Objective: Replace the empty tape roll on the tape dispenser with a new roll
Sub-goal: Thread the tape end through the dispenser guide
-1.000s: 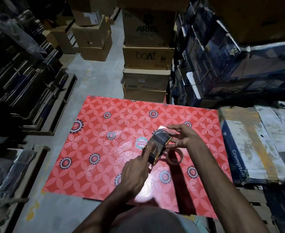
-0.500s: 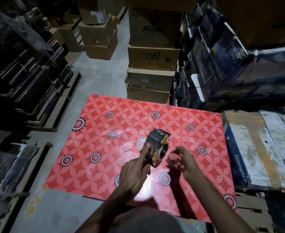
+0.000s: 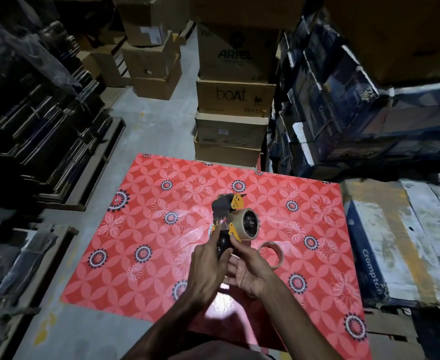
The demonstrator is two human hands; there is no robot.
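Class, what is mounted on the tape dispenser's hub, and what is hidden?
A tan tape roll sits around the black hub of the tape dispenser. The left hand and right hand wrap its handle, hiding most of it.

You're shooting in dim light. The red mat [image 3: 146,281] is taking most of it, and a white glare patch [image 3: 218,309] is blowing out near its close edge (light seems to be coming from up by your head). The racks [image 3: 44,131] on the left are dropping to near black, and the blue boxes [image 3: 343,100] on the right are reading murky. The tape dispenser [image 3: 224,216] is smearing at its top end. The wide lens is bowing the cardboard stack [image 3: 235,94] and softening detail toward the edges.
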